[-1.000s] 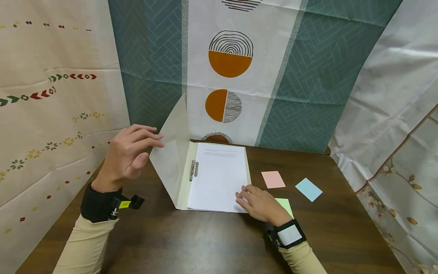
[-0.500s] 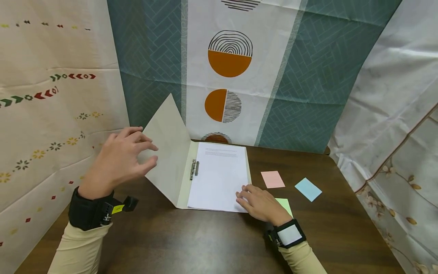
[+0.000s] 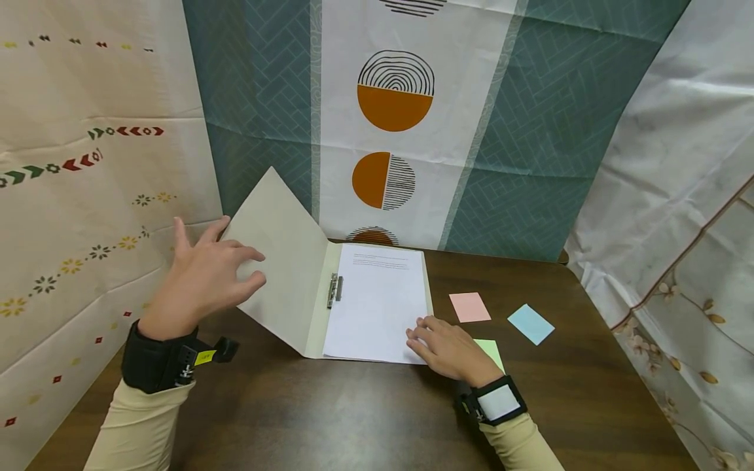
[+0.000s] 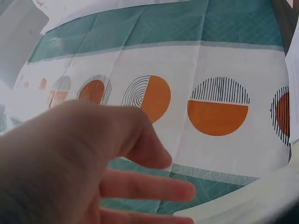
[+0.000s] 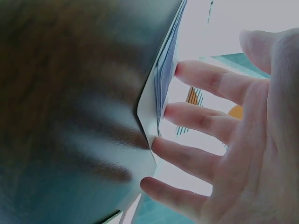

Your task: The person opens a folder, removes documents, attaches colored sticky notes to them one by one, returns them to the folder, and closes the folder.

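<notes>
Left hand (image 3: 203, 281): fingers spread; beside outer edge of raised folder cover (image 3: 285, 261), contact unclear
Right hand (image 3: 450, 351): fingers extended, not gripping; tips at lower-right paper stack (image 3: 374, 307) edge

Smooth, matt card folder (image 3: 283, 261); shiny metal clip (image 3: 334, 291) at 9 o'clock of its smooth paper sheets (image 3: 377, 314); 3 matt paper notes (image 3: 530, 324) near 3 o'clock; glossy, wood-look worktop (image 3: 353, 418); creased cloth backdrop (image 3: 530, 131) at 12 o'clock.

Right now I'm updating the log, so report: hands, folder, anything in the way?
Left hand, fingers spread, at edge of folder cover. Right hand touching right edge of papers. Folder open, cover tilted up. Green paper note partly hidden behind right hand.
</notes>
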Action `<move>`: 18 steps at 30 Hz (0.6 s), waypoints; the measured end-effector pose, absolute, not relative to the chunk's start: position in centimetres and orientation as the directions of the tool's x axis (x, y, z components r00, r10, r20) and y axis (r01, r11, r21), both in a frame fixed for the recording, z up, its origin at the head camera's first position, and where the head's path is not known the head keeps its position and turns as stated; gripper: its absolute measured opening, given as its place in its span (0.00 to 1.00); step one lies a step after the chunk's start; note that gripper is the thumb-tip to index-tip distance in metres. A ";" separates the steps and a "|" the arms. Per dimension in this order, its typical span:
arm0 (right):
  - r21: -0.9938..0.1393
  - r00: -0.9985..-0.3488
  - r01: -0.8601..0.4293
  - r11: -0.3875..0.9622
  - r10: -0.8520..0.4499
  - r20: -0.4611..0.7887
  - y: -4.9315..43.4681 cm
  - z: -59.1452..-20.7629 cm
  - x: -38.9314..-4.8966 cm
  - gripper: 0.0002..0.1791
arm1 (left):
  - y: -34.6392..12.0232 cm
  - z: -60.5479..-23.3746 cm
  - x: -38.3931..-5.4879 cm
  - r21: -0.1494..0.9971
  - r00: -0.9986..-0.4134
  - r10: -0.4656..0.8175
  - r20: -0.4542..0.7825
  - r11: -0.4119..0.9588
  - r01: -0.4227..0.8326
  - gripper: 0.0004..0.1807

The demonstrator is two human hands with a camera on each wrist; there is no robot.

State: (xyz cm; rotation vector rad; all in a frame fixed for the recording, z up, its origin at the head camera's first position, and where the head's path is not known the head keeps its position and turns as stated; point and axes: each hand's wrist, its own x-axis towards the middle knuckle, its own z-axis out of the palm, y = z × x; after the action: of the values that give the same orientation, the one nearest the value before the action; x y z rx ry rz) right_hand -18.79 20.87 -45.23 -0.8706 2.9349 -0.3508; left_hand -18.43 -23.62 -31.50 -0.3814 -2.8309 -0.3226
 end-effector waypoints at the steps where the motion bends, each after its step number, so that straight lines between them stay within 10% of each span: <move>1: -0.235 -0.839 -0.530 0.815 -0.544 0.007 20.9 -45.2 -18.8 0.24 | -23.6 -31.5 -18.5 0.183 -0.935 0.221 0.278 0.943 0.277 0.19; 18: -0.235 -0.838 -0.530 0.815 -0.545 -0.001 21.0 -45.2 -18.8 0.25 | -22.7 -35.0 -20.0 0.218 -0.977 0.211 -0.008 0.954 0.204 0.28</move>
State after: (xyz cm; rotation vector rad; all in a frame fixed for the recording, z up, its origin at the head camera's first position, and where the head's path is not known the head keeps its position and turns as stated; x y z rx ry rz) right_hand -18.81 21.03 -45.22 -0.8679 2.9275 -0.3482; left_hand -20.02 -22.74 -34.96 -0.3330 -3.1360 -0.3450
